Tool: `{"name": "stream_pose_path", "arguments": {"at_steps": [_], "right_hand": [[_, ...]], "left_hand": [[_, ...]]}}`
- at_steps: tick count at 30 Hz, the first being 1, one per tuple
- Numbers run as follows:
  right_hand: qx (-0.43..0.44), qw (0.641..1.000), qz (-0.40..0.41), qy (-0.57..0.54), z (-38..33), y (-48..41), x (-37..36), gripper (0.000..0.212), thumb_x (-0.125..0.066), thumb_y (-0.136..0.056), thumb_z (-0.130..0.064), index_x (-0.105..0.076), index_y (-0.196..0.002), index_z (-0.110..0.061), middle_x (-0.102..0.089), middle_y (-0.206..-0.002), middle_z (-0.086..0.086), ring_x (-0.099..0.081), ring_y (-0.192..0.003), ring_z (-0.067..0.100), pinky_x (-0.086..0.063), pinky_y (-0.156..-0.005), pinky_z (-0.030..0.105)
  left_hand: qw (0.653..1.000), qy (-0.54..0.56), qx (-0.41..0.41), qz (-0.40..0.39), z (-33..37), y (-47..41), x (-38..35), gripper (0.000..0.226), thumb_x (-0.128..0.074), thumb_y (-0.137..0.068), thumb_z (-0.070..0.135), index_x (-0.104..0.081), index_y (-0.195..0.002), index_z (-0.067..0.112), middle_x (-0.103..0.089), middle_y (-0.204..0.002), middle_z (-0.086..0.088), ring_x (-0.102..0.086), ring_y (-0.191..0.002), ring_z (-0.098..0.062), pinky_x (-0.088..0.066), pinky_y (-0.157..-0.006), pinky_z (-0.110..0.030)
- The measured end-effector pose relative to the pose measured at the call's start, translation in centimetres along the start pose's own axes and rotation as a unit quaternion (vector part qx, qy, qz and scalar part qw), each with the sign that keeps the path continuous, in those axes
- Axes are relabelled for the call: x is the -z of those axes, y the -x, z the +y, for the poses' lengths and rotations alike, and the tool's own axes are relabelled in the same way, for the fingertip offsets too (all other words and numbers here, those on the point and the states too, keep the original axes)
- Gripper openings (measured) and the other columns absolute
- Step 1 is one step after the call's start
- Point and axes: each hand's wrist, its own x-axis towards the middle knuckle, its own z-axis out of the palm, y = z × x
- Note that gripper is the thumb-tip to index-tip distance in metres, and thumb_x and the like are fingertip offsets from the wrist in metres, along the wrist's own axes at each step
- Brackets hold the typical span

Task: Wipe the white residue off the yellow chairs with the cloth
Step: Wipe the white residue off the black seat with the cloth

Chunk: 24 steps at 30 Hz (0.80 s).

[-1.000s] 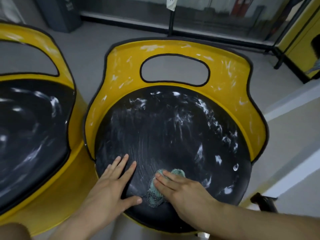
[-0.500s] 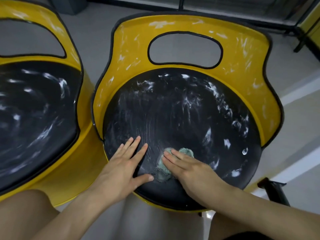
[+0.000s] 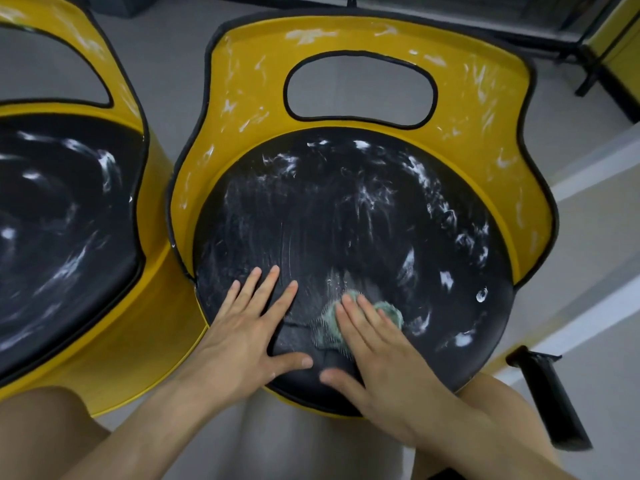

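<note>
Right hand (image 3: 377, 351) now splayed, flat on cloth (image 3: 327, 327)

centre chair (image 3: 485, 109): straight ahead, backrest on far side | second chair (image 3: 69, 209): just beside it, left | left hand (image 3: 242, 337): flat on seat, near-left | cloth (image 3: 325, 329): on seat's near part, under right hand (image 3: 377, 348), right of left hand | residue (image 3: 446, 280): across seat's far and right parts, on backrest

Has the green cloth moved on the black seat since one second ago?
No. The cloth stays under the right hand at the front of the seat, about as far left of the ring-shaped white drop as before.
</note>
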Motion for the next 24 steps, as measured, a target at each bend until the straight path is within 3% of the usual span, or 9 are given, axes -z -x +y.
{"name": "stream_pose_path", "arguments": {"at_steps": [3,6,8,12,14,17,21,22,24], "right_hand": [[-0.011,0.999,0.03,0.016,0.6,-0.1,-0.7,0.083,-0.012,-0.097,-0.074,0.003,-0.158,-0.02,0.012,-0.165,-0.005,0.019,-0.149,0.008,0.005,-0.12,0.034],[-0.011,1.0,0.021,0.005,1.3,-2.9,0.4,0.082,-0.004,-0.093,-0.072,0.013,-0.156,-0.023,0.024,-0.162,-0.009,0.029,-0.145,0.004,0.009,-0.122,0.035],[-0.014,0.999,0.029,0.0,1.4,-3.1,0.6,0.075,-0.005,-0.098,-0.066,0.01,-0.157,-0.022,0.022,-0.162,-0.008,0.027,-0.146,0.005,0.009,-0.123,0.034],[-0.01,0.996,0.089,0.026,0.0,1.3,-1.3,0.064,-0.03,-0.101,-0.043,-0.031,-0.154,-0.009,-0.024,-0.163,0.006,-0.016,-0.152,0.021,-0.017,-0.117,0.04],[-0.005,0.994,0.104,0.02,-0.1,1.3,-2.4,0.064,-0.037,-0.095,-0.037,-0.038,-0.151,-0.007,-0.031,-0.16,0.007,-0.025,-0.149,0.024,-0.022,-0.114,0.041],[-0.009,0.995,0.09,0.029,0.8,-3.0,-1.3,0.069,-0.028,-0.092,-0.036,-0.029,-0.155,-0.008,-0.023,-0.163,0.007,-0.016,-0.151,0.022,-0.015,-0.117,0.041],[-0.05,0.997,0.055,-0.001,2.4,-9.4,1.6,0.087,0.011,-0.079,-0.048,0.003,-0.159,-0.016,0.01,-0.166,0.0,0.015,-0.151,0.015,0.004,-0.124,0.038],[-0.052,0.997,0.053,-0.003,2.2,-9.2,1.8,0.087,0.011,-0.079,-0.048,0.001,-0.159,-0.015,0.008,-0.166,0.001,0.013,-0.152,0.016,0.003,-0.124,0.038],[-0.006,0.996,0.084,0.027,1.0,-6.4,1.0,0.078,-0.007,-0.088,-0.043,-0.02,-0.157,-0.01,-0.013,-0.165,0.006,-0.006,-0.153,0.021,-0.008,-0.123,0.04]], "left_hand": [[1.0,0.003,0.0,-0.003,0.1,0.0,0.1,0.11,-0.018,-0.065,0.097,0.019,-0.153,0.043,0.038,-0.157,0.009,0.044,-0.139,-0.01,0.024,-0.117,-0.035],[1.0,0.01,-0.001,0.002,-0.2,-0.3,-0.1,0.11,-0.021,-0.065,0.098,0.017,-0.152,0.044,0.035,-0.158,0.01,0.042,-0.141,-0.01,0.023,-0.118,-0.037],[1.0,0.014,-0.004,0.004,-0.4,-0.5,-0.2,0.11,-0.028,-0.068,0.098,0.015,-0.153,0.044,0.033,-0.16,0.01,0.04,-0.142,-0.011,0.022,-0.118,-0.038],[1.0,0.004,-0.002,0.006,-0.3,-0.8,-0.2,0.109,-0.035,-0.072,0.096,0.019,-0.152,0.045,0.038,-0.156,0.01,0.043,-0.14,-0.01,0.023,-0.118,-0.039],[1.0,0.005,-0.006,0.004,-0.2,-0.8,-0.1,0.11,-0.035,-0.072,0.096,0.019,-0.152,0.045,0.038,-0.157,0.01,0.043,-0.139,-0.01,0.023,-0.119,-0.039],[1.0,-0.004,0.002,-0.002,-0.2,-1.0,0.5,0.11,-0.035,-0.071,0.096,0.02,-0.152,0.046,0.04,-0.155,0.011,0.044,-0.138,-0.008,0.021,-0.12,-0.039],[1.0,-0.001,0.006,-0.004,-0.2,-1.2,0.7,0.108,-0.036,-0.073,0.095,0.016,-0.153,0.045,0.035,-0.158,0.011,0.041,-0.14,-0.006,0.021,-0.118,-0.034],[1.0,0.0,0.006,0.0,-0.2,-1.3,0.7,0.108,-0.036,-0.073,0.095,0.016,-0.153,0.045,0.035,-0.159,0.011,0.041,-0.14,-0.006,0.021,-0.118,-0.034],[1.0,0.006,0.008,0.01,-0.3,-1.2,0.5,0.106,-0.036,-0.074,0.094,0.016,-0.153,0.045,0.035,-0.158,0.012,0.041,-0.14,-0.006,0.021,-0.118,-0.034]]}}
